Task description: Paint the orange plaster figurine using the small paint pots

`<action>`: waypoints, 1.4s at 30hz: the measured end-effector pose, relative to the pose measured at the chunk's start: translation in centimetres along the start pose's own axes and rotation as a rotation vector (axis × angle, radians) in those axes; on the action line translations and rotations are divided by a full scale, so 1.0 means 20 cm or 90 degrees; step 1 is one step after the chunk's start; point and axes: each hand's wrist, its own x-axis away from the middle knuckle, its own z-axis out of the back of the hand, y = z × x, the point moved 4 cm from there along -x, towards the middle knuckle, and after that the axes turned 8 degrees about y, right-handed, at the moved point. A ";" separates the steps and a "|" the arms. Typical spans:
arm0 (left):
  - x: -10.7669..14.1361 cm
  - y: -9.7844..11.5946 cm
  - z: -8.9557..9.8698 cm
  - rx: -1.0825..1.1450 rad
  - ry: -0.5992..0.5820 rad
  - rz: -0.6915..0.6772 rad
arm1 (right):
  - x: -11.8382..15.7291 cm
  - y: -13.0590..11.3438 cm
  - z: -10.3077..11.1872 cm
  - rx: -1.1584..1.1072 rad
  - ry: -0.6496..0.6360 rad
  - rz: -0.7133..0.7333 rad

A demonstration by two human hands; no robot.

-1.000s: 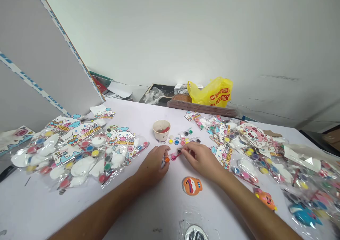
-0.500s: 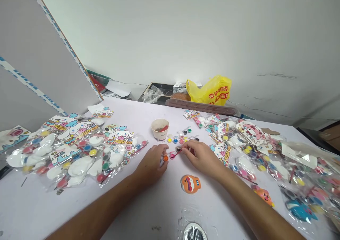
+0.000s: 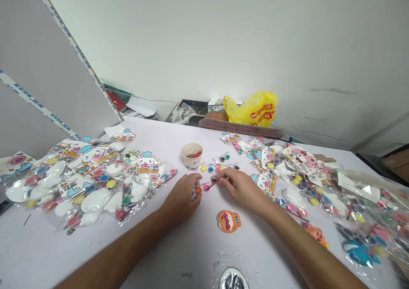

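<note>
My right hand point(image 3: 239, 189) pinches a thin red paintbrush point(image 3: 214, 183), its tip in a pink paint pot point(image 3: 206, 188). Curled round the near end of that same small row of pots is my left hand point(image 3: 182, 194), with an orange paint pot point(image 3: 198, 190) showing by its fingertips. Between my forearms lies a painted orange figure point(image 3: 228, 221) with a red and white mouth. Just beyond the hands are loose paint pots point(image 3: 210, 169) in several colours. A paper cup point(image 3: 192, 157) stands behind them, something red inside.
Clear bags of white figures and paints point(image 3: 96, 199) cover the left side; more bagged kits point(image 3: 297, 199) crowd the right. A painted blue figure point(image 3: 361, 252) lies far right. A round silvery object point(image 3: 234, 279) sits at the near edge. Behind the table is a yellow plastic bag point(image 3: 255, 110).
Almost nothing differs. The whole view has shifted very slightly, and both hands keep the same hold, with the brush tip still at the pink pot.
</note>
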 end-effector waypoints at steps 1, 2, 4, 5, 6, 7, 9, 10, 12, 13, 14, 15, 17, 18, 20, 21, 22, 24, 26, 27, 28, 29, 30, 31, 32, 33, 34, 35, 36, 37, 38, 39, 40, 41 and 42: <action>0.00 0.00 0.00 0.000 0.001 -0.001 | 0.00 0.00 0.00 -0.008 -0.001 0.001; 0.00 0.00 0.00 0.000 0.002 -0.002 | 0.00 0.01 -0.01 -0.015 -0.002 0.001; 0.00 0.00 0.00 0.001 0.004 -0.005 | 0.00 0.01 -0.01 -0.025 -0.003 -0.002; 0.00 0.00 0.00 0.001 0.004 -0.007 | 0.00 0.02 -0.01 -0.026 -0.004 -0.005; 0.00 0.00 0.00 0.000 0.005 -0.009 | 0.00 0.02 -0.01 -0.025 -0.005 -0.009; 0.00 0.01 0.00 0.000 0.006 -0.011 | -0.01 0.02 -0.01 -0.022 -0.006 -0.013; 0.00 0.01 0.00 -0.002 0.007 -0.014 | -0.01 0.03 0.00 -0.017 -0.009 -0.019; 0.00 0.01 0.00 -0.003 0.007 -0.016 | -0.01 0.03 0.00 -0.018 -0.009 -0.020; 0.00 0.01 0.00 -0.007 0.008 -0.019 | -0.01 0.03 0.00 -0.023 -0.006 -0.022; 0.00 0.01 0.00 -0.009 0.009 -0.021 | -0.01 0.03 0.01 -0.026 -0.005 -0.023; 0.00 0.01 0.00 -0.011 0.010 -0.022 | -0.02 0.04 0.01 -0.028 -0.004 -0.025; 0.00 0.01 0.00 -0.014 0.011 -0.024 | -0.02 0.04 0.01 -0.031 -0.003 -0.026; 0.00 0.01 0.00 -0.019 0.013 -0.027 | -0.02 0.04 0.01 -0.037 0.000 -0.029; 0.00 0.01 0.00 -0.021 0.013 -0.029 | -0.02 0.04 0.01 -0.040 0.002 -0.031; 0.00 0.01 0.00 -0.026 0.013 -0.031 | -0.01 0.04 0.02 -0.041 0.008 -0.035; 0.00 0.01 0.00 -0.029 0.013 -0.032 | -0.01 0.04 0.02 -0.040 0.010 -0.036; 0.00 0.01 0.00 -0.033 0.014 -0.033 | -0.01 0.04 0.02 -0.039 0.010 -0.036; 0.00 0.01 0.00 -0.044 0.017 -0.033 | -0.01 0.03 0.03 -0.042 0.009 -0.034; 0.00 0.01 0.00 -0.056 0.021 -0.031 | -0.01 0.02 0.06 -0.053 0.007 -0.030; 0.00 0.01 0.00 -0.062 0.024 -0.031 | -0.01 0.01 0.08 -0.060 0.010 -0.030; 0.00 0.01 0.00 -0.067 0.026 -0.031 | 0.00 0.00 0.10 -0.067 0.016 -0.032; -0.01 0.01 0.01 -0.070 0.028 -0.034 | 0.00 -0.01 0.12 -0.076 0.024 -0.035; -0.01 0.02 0.01 -0.073 0.031 -0.039 | 0.02 -0.01 0.15 -0.084 0.033 -0.040; -0.01 0.03 0.02 -0.076 0.035 -0.045 | 0.03 -0.01 0.18 -0.090 0.044 -0.047; -0.01 0.05 0.04 -0.078 0.041 -0.053 | 0.05 -0.01 0.21 -0.096 0.056 -0.056; 0.00 0.07 0.05 -0.079 0.048 -0.062 | 0.08 0.00 0.23 -0.103 0.068 -0.065; 0.01 0.10 0.07 -0.079 0.054 -0.073 | 0.12 0.01 0.25 -0.112 0.080 -0.077; 0.02 0.12 0.08 -0.077 0.057 -0.086 | 0.16 0.02 0.26 -0.127 0.096 -0.093; 0.04 0.15 0.09 -0.071 0.053 -0.101 | 0.21 0.03 0.27 -0.148 0.108 -0.110; 0.06 0.18 0.09 -0.062 0.045 -0.120 | 0.26 0.05 0.28 -0.170 0.123 -0.129; 0.09 0.21 0.08 -0.049 0.031 -0.141 | 0.31 0.06 0.27 -0.188 0.135 -0.150; 0.11 0.24 0.06 -0.026 0.005 -0.161 | 0.36 0.08 0.27 -0.201 0.150 -0.168; 0.14 0.27 0.04 -0.006 -0.022 -0.173 | 0.41 0.10 0.26 -0.210 0.168 -0.188; 0.16 0.28 0.01 0.008 -0.050 -0.174 | 0.45 0.11 0.24 -0.215 0.184 -0.204; 0.17 0.29 -0.02 0.012 -0.083 -0.168 | 0.49 0.12 0.22 -0.219 0.192 -0.217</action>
